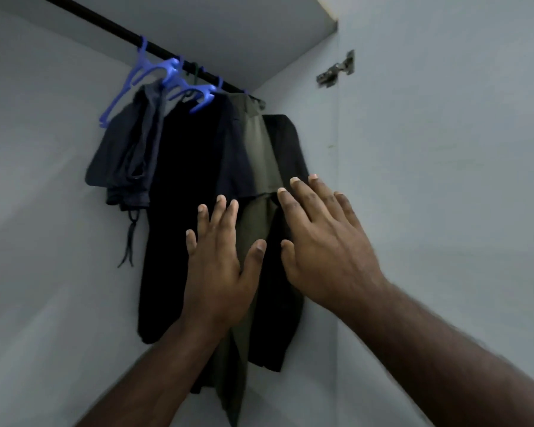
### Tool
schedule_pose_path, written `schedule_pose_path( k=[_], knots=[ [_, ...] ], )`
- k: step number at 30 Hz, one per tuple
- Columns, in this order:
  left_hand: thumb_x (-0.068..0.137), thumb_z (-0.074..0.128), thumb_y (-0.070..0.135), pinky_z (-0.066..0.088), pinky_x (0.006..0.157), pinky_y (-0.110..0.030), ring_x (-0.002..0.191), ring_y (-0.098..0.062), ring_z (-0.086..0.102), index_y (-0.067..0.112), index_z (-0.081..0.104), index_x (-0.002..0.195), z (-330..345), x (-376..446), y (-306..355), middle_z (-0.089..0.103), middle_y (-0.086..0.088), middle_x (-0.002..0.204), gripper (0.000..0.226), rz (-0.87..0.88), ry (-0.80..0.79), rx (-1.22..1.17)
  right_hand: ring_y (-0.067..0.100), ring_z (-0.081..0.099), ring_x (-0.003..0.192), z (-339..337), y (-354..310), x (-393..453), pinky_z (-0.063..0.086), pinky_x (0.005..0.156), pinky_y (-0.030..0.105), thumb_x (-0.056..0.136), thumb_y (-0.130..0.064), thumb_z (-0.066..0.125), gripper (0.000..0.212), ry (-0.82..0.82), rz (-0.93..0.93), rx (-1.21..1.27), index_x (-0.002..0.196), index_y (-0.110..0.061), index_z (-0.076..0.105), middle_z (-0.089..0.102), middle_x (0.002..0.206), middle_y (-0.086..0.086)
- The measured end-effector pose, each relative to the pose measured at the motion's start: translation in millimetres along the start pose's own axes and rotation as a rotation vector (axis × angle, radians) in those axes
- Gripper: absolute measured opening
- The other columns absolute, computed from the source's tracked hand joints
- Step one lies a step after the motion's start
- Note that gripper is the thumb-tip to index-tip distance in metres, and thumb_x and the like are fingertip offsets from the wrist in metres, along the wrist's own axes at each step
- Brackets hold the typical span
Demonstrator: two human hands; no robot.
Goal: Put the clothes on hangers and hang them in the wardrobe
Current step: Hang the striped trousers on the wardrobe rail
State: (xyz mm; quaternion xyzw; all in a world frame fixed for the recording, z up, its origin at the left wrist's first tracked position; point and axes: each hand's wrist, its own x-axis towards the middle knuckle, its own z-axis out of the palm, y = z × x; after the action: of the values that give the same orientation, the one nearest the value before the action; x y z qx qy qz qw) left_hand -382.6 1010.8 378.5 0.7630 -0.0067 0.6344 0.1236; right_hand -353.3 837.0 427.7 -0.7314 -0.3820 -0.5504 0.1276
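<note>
Head view is showing the left hand (221,266) and right hand (324,241) reaching flat toward hung garments, fingers straight and slightly apart, holding nothing. The black garment (182,192), olive green garment (256,155) and dark grey shorts (127,155) are hanging from blue plastic hangers (154,75) on the black wardrobe rod (111,24), toward 11 o'clock of the hands. Hanging step is looking finished; next move is probably calling for smoothing or fetching more clothes.
</note>
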Motion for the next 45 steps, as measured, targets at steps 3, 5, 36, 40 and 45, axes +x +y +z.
schedule_pose_path(
  k=[3, 5, 36, 40, 45],
  knots=[
    [0.1, 0.034, 0.057, -0.006, 0.121, -0.044, 0.153, -0.009, -0.014, 0.022, 0.013, 0.16, 32, -12, 55, 0.001, 0.008, 0.169, 0.073, 0.043, -0.016, -0.028, 0.032, 0.018, 0.152, -21, 43, -35, 0.026, 0.119, 0.056, 0.088, -0.038, 0.037, 0.069, -0.026, 0.022, -0.076, 0.153, -0.013, 0.034, 0.031, 0.16, 0.012],
    [0.099, 0.032, 0.057, -0.005, 0.123, -0.045, 0.154, -0.009, -0.014, 0.022, 0.013, 0.161, 55, -21, 97, 0.001, 0.008, 0.169, 0.073, 0.045, -0.019, -0.064, 0.034, 0.017, 0.153, -38, 77, -61, 0.024, 0.119, 0.057, 0.088, -0.035, 0.049, 0.07, -0.041, 0.037, -0.149, 0.153, -0.011, 0.033, 0.03, 0.161, 0.014],
    [0.102, 0.037, 0.046, 0.008, 0.123, -0.059, 0.156, -0.024, -0.001, 0.014, 0.019, 0.16, 185, -237, 681, 0.01, -0.005, 0.169, 0.068, 0.585, -0.411, -1.29, 0.034, 0.022, 0.151, -407, 264, -426, 0.026, 0.118, 0.057, 0.079, -0.018, 0.07, 0.078, -0.275, 0.81, -1.248, 0.15, -0.009, 0.04, 0.034, 0.159, 0.016],
    [0.103, 0.035, 0.046, 0.011, 0.123, -0.06, 0.156, -0.024, -0.001, 0.014, 0.019, 0.16, 137, -269, 755, 0.01, -0.004, 0.169, 0.067, 0.641, -0.436, -1.447, 0.034, 0.023, 0.151, -480, 241, -459, 0.027, 0.117, 0.058, 0.079, -0.015, 0.067, 0.075, -0.303, 0.88, -1.383, 0.15, -0.009, 0.041, 0.035, 0.159, 0.016],
    [0.104, 0.028, 0.052, 0.011, 0.123, -0.06, 0.156, -0.022, 0.0, 0.013, 0.022, 0.159, 63, -305, 844, 0.013, -0.004, 0.168, 0.067, 0.667, -0.453, -1.612, 0.034, 0.024, 0.151, -579, 211, -498, 0.028, 0.117, 0.058, 0.082, -0.017, 0.064, 0.071, -0.355, 0.945, -1.522, 0.149, -0.008, 0.042, 0.036, 0.158, 0.015]
  ],
)
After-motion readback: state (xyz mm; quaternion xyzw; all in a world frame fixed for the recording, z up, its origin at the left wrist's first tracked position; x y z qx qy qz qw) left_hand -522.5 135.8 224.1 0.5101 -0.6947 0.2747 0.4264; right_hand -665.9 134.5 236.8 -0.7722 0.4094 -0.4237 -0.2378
